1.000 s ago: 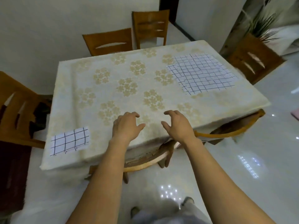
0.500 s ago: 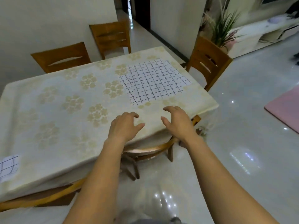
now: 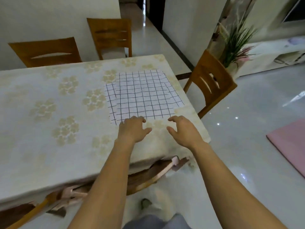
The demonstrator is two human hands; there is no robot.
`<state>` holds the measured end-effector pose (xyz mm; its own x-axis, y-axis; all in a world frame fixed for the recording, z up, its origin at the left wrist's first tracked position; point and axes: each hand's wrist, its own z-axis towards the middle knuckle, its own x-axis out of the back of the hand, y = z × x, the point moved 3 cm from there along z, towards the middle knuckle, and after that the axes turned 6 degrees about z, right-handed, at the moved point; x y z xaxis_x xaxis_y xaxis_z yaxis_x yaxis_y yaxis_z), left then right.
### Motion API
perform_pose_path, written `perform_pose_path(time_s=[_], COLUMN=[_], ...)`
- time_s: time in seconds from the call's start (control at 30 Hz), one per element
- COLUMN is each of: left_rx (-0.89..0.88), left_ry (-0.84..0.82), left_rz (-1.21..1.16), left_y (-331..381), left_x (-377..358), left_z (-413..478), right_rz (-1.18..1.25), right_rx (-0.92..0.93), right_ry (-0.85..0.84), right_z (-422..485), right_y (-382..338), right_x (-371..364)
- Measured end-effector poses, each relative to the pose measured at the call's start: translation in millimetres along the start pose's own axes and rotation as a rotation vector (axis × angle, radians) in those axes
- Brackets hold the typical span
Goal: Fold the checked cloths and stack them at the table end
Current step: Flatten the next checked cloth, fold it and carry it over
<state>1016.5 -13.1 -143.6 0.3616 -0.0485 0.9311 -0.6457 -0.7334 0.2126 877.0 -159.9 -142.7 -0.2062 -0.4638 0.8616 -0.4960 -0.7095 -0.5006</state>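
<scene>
A white cloth with a dark check (image 3: 143, 95) lies spread flat at the right end of the table (image 3: 49, 129), which wears a cream floral cover. A second checked layer peeks out along its left side. My left hand (image 3: 132, 129) hovers at the cloth's near edge, fingers loosely bent, holding nothing. My right hand (image 3: 183, 129) hangs over the bare cover just past the cloth's near right corner, fingers spread and empty.
Wooden chairs stand at the far side (image 3: 47, 52) (image 3: 112, 37) and at the right end (image 3: 212, 81). More chairs are tucked under the near edge (image 3: 148, 176). A potted plant (image 3: 234, 40) and a pink mat (image 3: 290, 146) sit to the right on the glossy floor.
I have moved right along the table. The spread checked cloth now sits right in front of my hands, and the small folded cloth at the left end has left the view.
</scene>
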Motion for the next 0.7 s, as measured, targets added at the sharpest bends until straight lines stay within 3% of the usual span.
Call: perform_pose_path(time_s=[0.23,0.53,0.7], left_rx=[-0.003,0.314,0.495], left_ry=[-0.017,-0.066,-0.083], left_rz=[-0.035,-0.091,-0.262], left_y=[79.2,118.5,163.3], left_x=[4.5,-14.2,-31.9], left_z=[82.7,144.4,156.3], right_rz=[-0.106,-0.049,0.02], right_rx=[-0.063,0.186,0.323], right_ry=[-0.081,-0.284,-0.414], right_z=[69.1,170.8,217.6], right_y=[79.5,149.3,178.2], right_x=[47.4,41.6,50.7])
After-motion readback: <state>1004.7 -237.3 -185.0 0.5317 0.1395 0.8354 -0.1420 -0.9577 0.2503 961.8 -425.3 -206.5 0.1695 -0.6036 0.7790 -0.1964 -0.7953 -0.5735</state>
